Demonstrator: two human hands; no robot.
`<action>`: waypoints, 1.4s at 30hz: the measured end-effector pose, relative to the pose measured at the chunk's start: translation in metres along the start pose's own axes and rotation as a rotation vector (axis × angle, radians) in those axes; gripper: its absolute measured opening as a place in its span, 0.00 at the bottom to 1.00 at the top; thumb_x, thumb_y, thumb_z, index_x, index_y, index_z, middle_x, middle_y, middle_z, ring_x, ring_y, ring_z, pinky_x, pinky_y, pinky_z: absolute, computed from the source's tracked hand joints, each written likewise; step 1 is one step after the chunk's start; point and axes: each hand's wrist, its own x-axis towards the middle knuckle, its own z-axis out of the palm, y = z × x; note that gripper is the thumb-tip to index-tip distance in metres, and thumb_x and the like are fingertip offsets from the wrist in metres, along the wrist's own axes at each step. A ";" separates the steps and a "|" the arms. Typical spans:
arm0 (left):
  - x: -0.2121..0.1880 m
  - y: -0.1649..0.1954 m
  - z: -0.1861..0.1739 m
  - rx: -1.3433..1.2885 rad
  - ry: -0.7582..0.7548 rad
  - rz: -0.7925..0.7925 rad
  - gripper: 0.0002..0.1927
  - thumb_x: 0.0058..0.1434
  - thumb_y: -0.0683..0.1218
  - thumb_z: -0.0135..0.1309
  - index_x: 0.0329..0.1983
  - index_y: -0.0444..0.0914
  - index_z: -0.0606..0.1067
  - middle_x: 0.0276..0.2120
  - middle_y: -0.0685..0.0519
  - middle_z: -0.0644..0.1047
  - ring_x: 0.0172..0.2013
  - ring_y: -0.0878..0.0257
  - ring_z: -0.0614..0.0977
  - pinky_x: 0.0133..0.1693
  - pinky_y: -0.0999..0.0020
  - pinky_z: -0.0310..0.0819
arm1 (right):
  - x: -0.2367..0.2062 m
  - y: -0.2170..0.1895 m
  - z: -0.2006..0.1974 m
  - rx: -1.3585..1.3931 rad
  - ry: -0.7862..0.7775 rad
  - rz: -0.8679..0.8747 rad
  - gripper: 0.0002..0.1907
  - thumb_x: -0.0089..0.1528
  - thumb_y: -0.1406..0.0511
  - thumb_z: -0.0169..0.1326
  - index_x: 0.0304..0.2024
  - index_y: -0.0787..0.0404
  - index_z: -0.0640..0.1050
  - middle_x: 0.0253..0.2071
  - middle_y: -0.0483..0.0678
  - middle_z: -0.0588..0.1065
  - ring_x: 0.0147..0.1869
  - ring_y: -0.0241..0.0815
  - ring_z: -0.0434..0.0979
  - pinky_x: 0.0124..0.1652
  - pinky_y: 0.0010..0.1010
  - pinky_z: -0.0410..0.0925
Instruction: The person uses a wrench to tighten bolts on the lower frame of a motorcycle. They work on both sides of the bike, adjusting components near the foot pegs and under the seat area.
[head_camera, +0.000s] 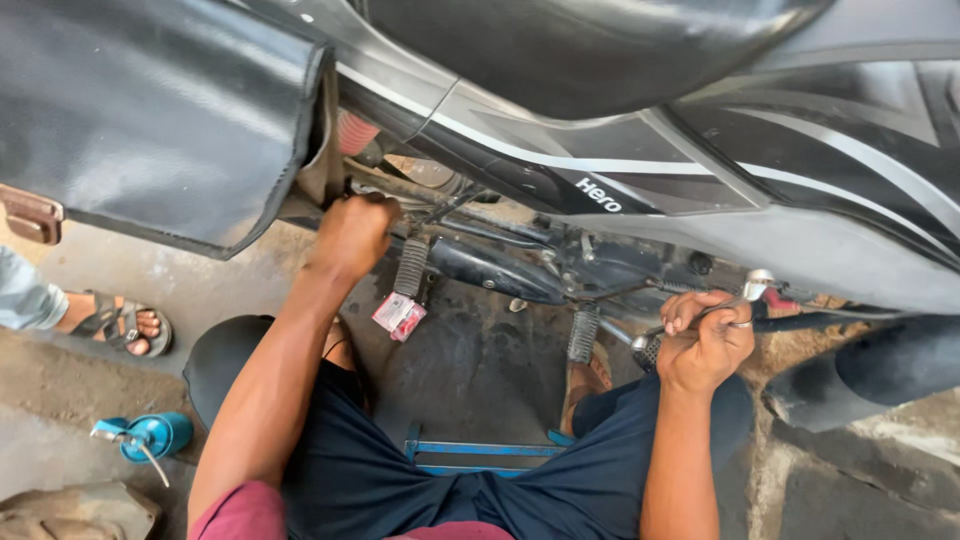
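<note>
**Motorcycle underside: steady one side, work the other**

Motorcycle (700, 180) frame fills the upper view, above the squatting person's knees. Left hand (352, 232), closed in a fist, grips something near the red spring (355, 132); what it holds is hidden. Right hand (703, 340), curled shut around a metal tool (752, 290), sits just right of the ribbed footpeg (583, 333). Best, I judge, to brace firmly left and turn slowly.

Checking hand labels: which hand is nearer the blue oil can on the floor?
Left. The left hand is up under the motorcycle's side panel, above and right of the blue oil can. The right hand holds a metal tool far across at the right.
</note>
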 end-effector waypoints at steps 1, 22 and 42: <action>0.004 -0.001 0.005 0.042 -0.019 0.002 0.14 0.52 0.41 0.62 0.43 0.41 0.80 0.36 0.40 0.82 0.38 0.43 0.84 0.43 0.51 0.79 | 0.001 0.003 0.004 0.004 -0.017 0.009 0.15 0.74 0.56 0.52 0.45 0.62 0.72 0.23 0.48 0.65 0.26 0.39 0.63 0.31 0.32 0.60; 0.062 -0.017 0.061 0.391 -0.076 0.234 0.06 0.53 0.40 0.57 0.32 0.41 0.82 0.33 0.45 0.82 0.37 0.49 0.86 0.36 0.56 0.82 | 0.003 0.015 0.005 0.087 -0.101 0.050 0.15 0.72 0.57 0.55 0.43 0.65 0.74 0.23 0.49 0.67 0.26 0.38 0.65 0.30 0.30 0.58; 0.068 -0.017 0.059 0.438 -0.237 0.188 0.05 0.58 0.43 0.58 0.33 0.40 0.83 0.34 0.44 0.83 0.37 0.49 0.87 0.37 0.55 0.82 | -0.017 0.032 0.041 0.197 -0.221 0.273 0.17 0.73 0.56 0.52 0.46 0.65 0.76 0.27 0.49 0.69 0.30 0.39 0.64 0.35 0.34 0.60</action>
